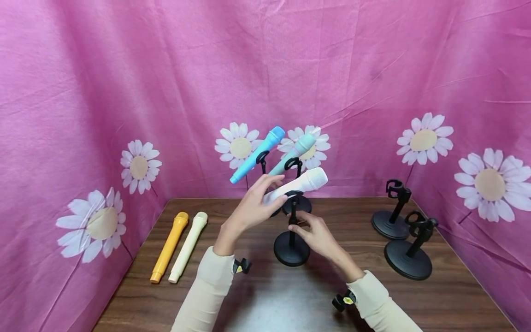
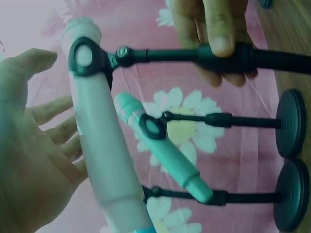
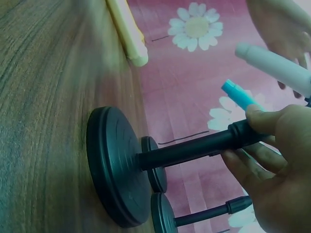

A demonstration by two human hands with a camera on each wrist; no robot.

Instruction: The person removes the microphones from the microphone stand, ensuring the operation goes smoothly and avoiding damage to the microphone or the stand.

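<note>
A white microphone (image 1: 310,180) sits tilted in the clip of a black desk stand (image 1: 292,249) at the middle of the table. My left hand (image 1: 253,205) is beside the microphone's body, fingers loosely extended behind it and the thumb (image 2: 41,60) apart from it. With thumb and fingers, my right hand (image 1: 318,234) grips the stand's pole (image 3: 189,148) at its collar. Behind, a blue microphone (image 1: 257,155) and a mint green microphone (image 1: 304,145) lean in the clips of two more stands, partly hidden by my left hand and the white microphone.
An orange microphone (image 1: 169,248) and a cream microphone (image 1: 188,247) lie side by side on the wooden table (image 1: 137,295) at left. Two black stands with bare clips, one farther back (image 1: 390,224) and one nearer (image 1: 408,259), stand at right. A pink flowered curtain (image 1: 186,92) hangs around the table.
</note>
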